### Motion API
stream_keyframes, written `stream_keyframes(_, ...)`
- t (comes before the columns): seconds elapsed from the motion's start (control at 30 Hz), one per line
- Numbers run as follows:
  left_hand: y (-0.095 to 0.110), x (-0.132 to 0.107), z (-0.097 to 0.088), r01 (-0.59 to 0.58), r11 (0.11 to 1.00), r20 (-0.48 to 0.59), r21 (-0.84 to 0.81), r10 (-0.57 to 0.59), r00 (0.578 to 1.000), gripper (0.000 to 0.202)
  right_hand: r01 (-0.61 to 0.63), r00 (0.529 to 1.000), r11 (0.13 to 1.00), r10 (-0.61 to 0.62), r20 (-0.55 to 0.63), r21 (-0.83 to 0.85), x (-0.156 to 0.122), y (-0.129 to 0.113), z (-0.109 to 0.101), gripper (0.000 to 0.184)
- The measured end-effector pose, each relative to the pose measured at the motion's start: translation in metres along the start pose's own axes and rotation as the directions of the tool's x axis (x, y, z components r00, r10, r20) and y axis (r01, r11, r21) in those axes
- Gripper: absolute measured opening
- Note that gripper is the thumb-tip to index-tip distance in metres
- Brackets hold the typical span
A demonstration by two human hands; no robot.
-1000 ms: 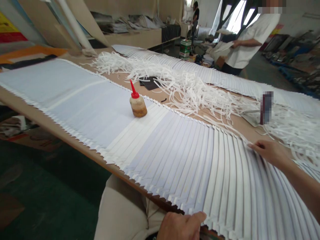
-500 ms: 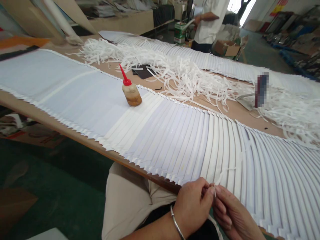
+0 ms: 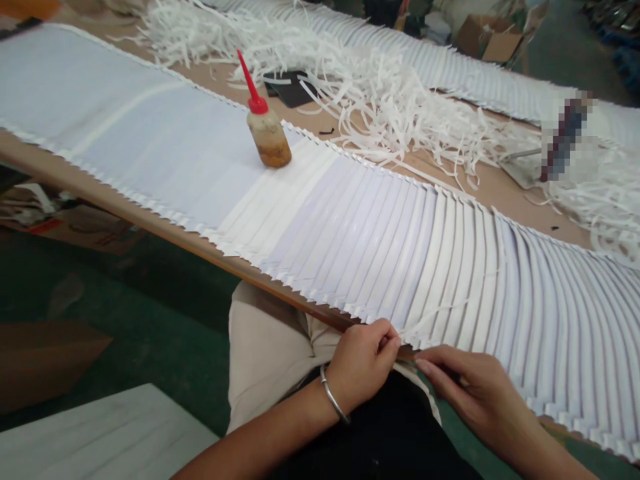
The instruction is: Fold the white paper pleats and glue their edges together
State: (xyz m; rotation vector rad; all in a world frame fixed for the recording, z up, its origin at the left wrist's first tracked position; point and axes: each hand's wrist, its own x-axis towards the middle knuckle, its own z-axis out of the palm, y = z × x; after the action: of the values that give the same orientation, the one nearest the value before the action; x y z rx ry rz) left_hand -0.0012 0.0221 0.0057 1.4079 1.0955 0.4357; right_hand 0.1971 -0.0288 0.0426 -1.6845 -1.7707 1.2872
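My left hand, with a silver bangle at the wrist, pinches the end of a thin white strip at the table's near edge. The strip's loose length trails right across overlapping white sheets. My right hand is just to the right, apart from the left one, thumb and forefinger tips pinched together; whether anything tiny is between them I cannot make out. On the fanned sheets stands a squeeze bottle with a red pointed nozzle and amber-brown liquid inside.
A long heap of white strips lies along the middle of the brown table. Behind it runs another row of fanned sheets. A dark flat piece lies beside the heap. An open cardboard box stands beyond.
My hands, together at the strip before, have come apart; the left keeps the strip while the right has drawn away to the right. The view has tilted downward.
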Motion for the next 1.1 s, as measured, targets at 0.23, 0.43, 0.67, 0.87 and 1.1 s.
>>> stream_keyframes(0.23,-0.008,-0.008,-0.007,-0.011,0.993,-0.113,-0.117,-0.003,0.994,0.023,0.404,0.914,0.785,-0.369,0.168,-0.470,0.056,-0.015,-0.028,0.017)
stream_keyframes(0.43,-0.017,-0.009,-0.012,0.059,0.971,-0.137,-0.233,-0.093,0.986,0.029,0.285,0.941,0.852,-0.163,0.296,-0.439,0.097,-0.019,-0.032,0.018)
stream_keyframes(0.67,-0.020,-0.019,-0.026,0.043,0.999,-0.215,0.024,-0.037,0.976,0.029,0.287,0.945,0.683,-0.087,0.316,-0.672,0.134,-0.036,-0.039,0.018)
stream_keyframes(0.87,-0.024,-0.023,-0.029,-0.145,0.911,-0.257,0.385,0.257,0.932,0.024,0.293,0.939,0.664,-0.062,0.340,-0.688,0.142,-0.044,-0.041,0.017)
stream_keyframes(1.1,-0.025,-0.012,-0.027,-0.163,0.528,-0.065,0.834,0.386,0.920,0.044,0.316,0.935,0.643,-0.086,0.345,-0.697,0.146,-0.044,-0.040,0.017)
